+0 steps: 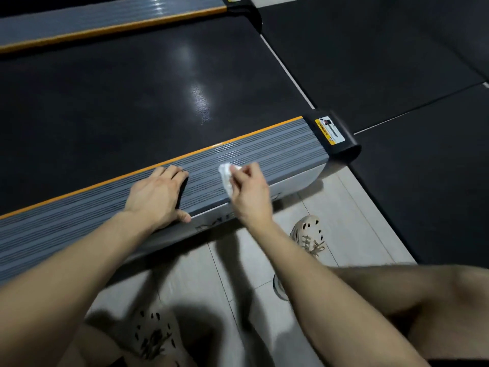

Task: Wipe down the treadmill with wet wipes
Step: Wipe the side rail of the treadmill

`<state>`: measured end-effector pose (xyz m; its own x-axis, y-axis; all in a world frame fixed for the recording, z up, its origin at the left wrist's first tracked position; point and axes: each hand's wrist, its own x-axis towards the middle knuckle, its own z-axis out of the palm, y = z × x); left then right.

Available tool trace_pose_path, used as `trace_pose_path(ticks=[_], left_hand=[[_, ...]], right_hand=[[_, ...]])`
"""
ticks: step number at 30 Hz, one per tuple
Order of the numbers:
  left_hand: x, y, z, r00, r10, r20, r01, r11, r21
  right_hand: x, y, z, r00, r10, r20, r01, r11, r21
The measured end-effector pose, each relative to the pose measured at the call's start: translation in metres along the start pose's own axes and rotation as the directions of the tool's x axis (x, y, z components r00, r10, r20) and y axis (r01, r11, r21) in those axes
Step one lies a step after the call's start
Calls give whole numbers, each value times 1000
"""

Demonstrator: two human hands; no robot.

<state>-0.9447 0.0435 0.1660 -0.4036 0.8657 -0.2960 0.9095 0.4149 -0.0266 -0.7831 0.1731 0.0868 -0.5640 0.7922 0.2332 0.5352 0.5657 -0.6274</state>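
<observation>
The treadmill lies across the view, its black belt glossy with reflected light. The person crouches on the pale tiled floor along its near side. The near side rail, grey and ribbed with an orange strip on its belt edge, runs from the lower left to a black end cap at the rear corner. The cap bears a yellow-and-white warning label. The left grip lies spread flat on this rail, fingertips reaching almost to the orange strip and thumb hooked over the rail's outer edge. Just beside it, toward the end cap, the right grip pinches a crumpled white wet wipe between thumb and curled fingers. The wipe sits on the ribbed top about midway across the rail and seems to touch the surface, though blur there makes this uncertain. A far side rail of the same make borders the belt's other edge. Black floor mats lie beyond the treadmill's rear end. A beige perforated shoe stands on the tiles near the rail's outer face, beside the right forearm, and a second shoe shows near the bottom edge of the view.
</observation>
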Motion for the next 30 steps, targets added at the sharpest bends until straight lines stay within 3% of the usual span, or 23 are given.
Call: trace_pose_path(ticks=[4, 6, 9, 11, 13, 14, 16, 18, 20, 22, 25, 26, 28, 29, 30], left_hand=[[-1, 2, -2, 1000, -10, -1, 10, 1000, -13], [1, -1, -3, 1000, -5, 4, 5, 999, -39], [3, -6, -2, 1000, 9, -19, -10, 997, -83], [2, -10, -1, 999, 48, -7, -48, 996, -81], [-6, -17, 1, 997, 75, 18, -73, 991, -109], [-12, -22, 0, 996, 80, 27, -77, 991, -111], [-26, -40, 0, 998, 63, 11, -62, 993, -96], [-43, -59, 3, 999, 37, 11, -37, 998, -56], [-55, -77, 5, 999, 2, 40, -3, 1000, 13], [-58, -89, 8, 995, -54, 83, 51, 998, 35], [-56, -97, 12, 992, -92, 87, 93, 996, -5], [-57, -99, 13, 993, -93, 73, 94, 995, -20], [-59, -103, 14, 994, -96, 46, 98, 994, -50], [-61, -104, 15, 994, -98, 37, 101, 993, -61], [-62, -104, 15, 994, -102, 30, 104, 992, -71]], right_hand=[[-14, -32, 10, 942, -259, 213, 247, 966, 82], [6, -3, -9, 947, -247, 207, 242, 969, 47], [52, 63, -53, 999, 28, 22, -25, 991, -129], [63, 81, -64, 958, 244, -153, -269, 948, -171], [42, 42, -37, 931, 303, -203, -335, 931, -143], [23, 10, -11, 952, 259, -163, -277, 956, -98], [-19, -64, 41, 997, -34, 62, 33, 999, 25], [-51, -116, 66, 875, -344, 342, 308, 939, 155], [-45, -122, 59, 812, -420, 405, 363, 907, 213], [-28, -90, 34, 858, -354, 371, 316, 935, 162], [21, -3, -19, 989, -54, 137, 71, 990, -122], [35, 23, -37, 996, 84, 36, -76, 978, -192], [48, 36, -44, 933, 322, -161, -352, 911, -214], [41, 19, -32, 914, 351, -202, -390, 897, -207], [28, -7, -9, 932, 297, -208, -337, 921, -195]])
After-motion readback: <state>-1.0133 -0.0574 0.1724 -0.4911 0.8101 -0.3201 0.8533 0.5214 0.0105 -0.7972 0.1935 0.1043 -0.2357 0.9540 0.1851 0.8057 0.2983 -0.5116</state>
